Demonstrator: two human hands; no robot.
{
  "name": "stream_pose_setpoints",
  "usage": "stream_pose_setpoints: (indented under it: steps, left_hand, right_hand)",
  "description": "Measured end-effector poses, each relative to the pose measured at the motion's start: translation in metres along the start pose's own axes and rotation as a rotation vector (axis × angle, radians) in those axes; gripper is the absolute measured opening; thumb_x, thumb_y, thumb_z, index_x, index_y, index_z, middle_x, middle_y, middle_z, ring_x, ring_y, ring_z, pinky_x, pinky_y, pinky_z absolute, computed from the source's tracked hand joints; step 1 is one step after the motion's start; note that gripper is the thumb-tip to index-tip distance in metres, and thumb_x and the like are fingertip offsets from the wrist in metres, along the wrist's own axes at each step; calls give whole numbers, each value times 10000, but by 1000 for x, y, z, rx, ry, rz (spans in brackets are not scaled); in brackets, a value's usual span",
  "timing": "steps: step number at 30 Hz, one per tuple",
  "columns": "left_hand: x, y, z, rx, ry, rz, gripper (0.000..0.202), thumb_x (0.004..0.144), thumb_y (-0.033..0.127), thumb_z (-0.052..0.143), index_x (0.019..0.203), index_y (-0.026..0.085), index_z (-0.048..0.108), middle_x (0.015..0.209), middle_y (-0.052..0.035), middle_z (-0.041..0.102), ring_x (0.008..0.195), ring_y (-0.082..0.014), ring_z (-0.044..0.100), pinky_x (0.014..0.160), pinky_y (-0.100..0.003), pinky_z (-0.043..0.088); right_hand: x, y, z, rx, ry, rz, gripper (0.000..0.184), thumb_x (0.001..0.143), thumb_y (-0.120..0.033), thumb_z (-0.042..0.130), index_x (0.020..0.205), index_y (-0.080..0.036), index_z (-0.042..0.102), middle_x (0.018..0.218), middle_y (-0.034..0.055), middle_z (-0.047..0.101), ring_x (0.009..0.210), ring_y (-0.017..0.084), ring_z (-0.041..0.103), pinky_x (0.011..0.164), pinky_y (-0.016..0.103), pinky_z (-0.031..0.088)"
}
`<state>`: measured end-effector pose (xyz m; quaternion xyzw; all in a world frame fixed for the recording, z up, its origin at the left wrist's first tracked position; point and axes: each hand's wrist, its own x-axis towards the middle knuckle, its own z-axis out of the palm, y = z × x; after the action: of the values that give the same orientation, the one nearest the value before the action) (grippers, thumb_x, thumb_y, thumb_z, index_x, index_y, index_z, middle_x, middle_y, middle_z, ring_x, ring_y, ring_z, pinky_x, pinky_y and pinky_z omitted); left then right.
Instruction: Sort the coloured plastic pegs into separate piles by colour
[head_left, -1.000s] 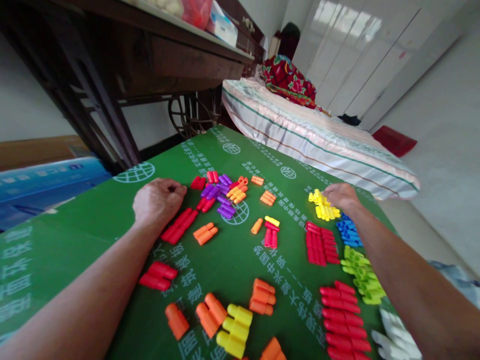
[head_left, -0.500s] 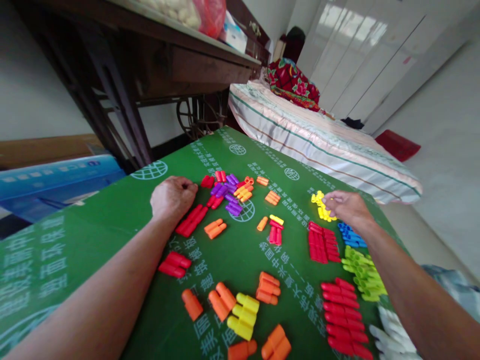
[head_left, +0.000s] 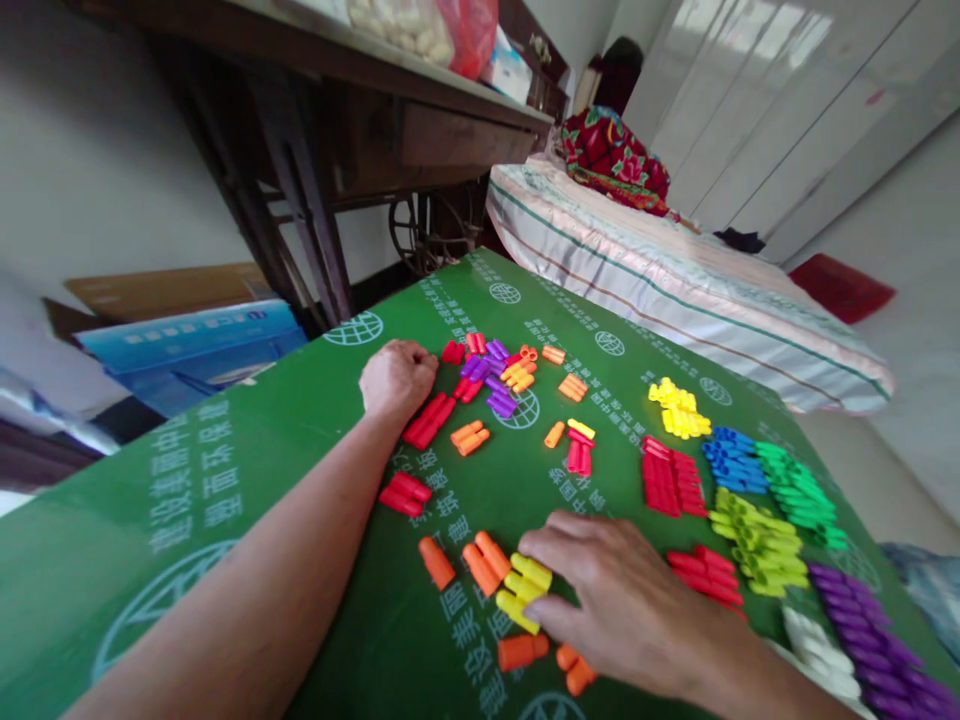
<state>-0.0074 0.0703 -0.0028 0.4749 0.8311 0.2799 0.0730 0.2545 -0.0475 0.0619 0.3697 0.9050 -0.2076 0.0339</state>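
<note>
The right hand [head_left: 622,590] spans the near part of the table [head_left: 517,500], thumb and fingers spread open about the right end of a cluster of yellow pieces [head_left: 519,588]; whether the tips press on it, I cannot tell. A thumb on one side and fingers on the other would suit a pinch across the row. The left hand [head_left: 401,378] rests farther off at the left, curled into a loose fist beside some red pieces [head_left: 430,420] — its inside is hidden, so I cannot tell whether it holds anything. That forearm probably serves as a steady prop.

Along the right, lots lie side by side by colour — blue pieces [head_left: 733,460], green pieces [head_left: 801,492], lime pieces [head_left: 759,540], white pieces [head_left: 821,645], purple pieces [head_left: 879,640] — perhaps so each colour stays apart. Orange pieces [head_left: 486,563] sit just left of the yellow cluster.

The pieces look like smooth moulded plastic: short, rounded tubes with a stepped collar, many set in parallel rows; some lime ends show hollow. The tabletop is flat, glossy green, printed with pale characters and globes.
</note>
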Motion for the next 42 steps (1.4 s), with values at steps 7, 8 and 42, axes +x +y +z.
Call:
stream_pose_setpoints:
  steps: [7, 8, 42]
  left_hand:
    - [3, 2, -6, 29, -47, -16, 350, 749, 429, 448, 886, 209, 684, 1028, -56, 658, 852, -231, 594, 651, -294, 437]
    - [4, 2, -6, 36, -47, -21, 352, 751, 434, 445, 887, 213, 684, 1030, -54, 659, 857, -234, 593, 658, -299, 441]
    - [8, 1, -2, 108, -21, -49, 361, 740, 463, 441, 872, 233, 687, 1008, -34, 666, 853, -254, 591, 651, -314, 427]
  right_hand:
    - [13, -14, 33, -265, -49, -104, 405, 724, -224, 606, 1108, -165, 492, 907, 91, 593, 775, 233, 600, 597, 323, 489]
    - [15, -13, 35, -274, -50, -102, 459, 705, -214, 615, 1138, -155, 476, 913, 101, 593, 764, 234, 601, 572, 315, 486]
    - [31, 300, -89, -162, 253, 698, 636, 649, -243, 714, 1253, -178, 525, 913, 55, 681, 612, 133, 603, 533, 212, 442]
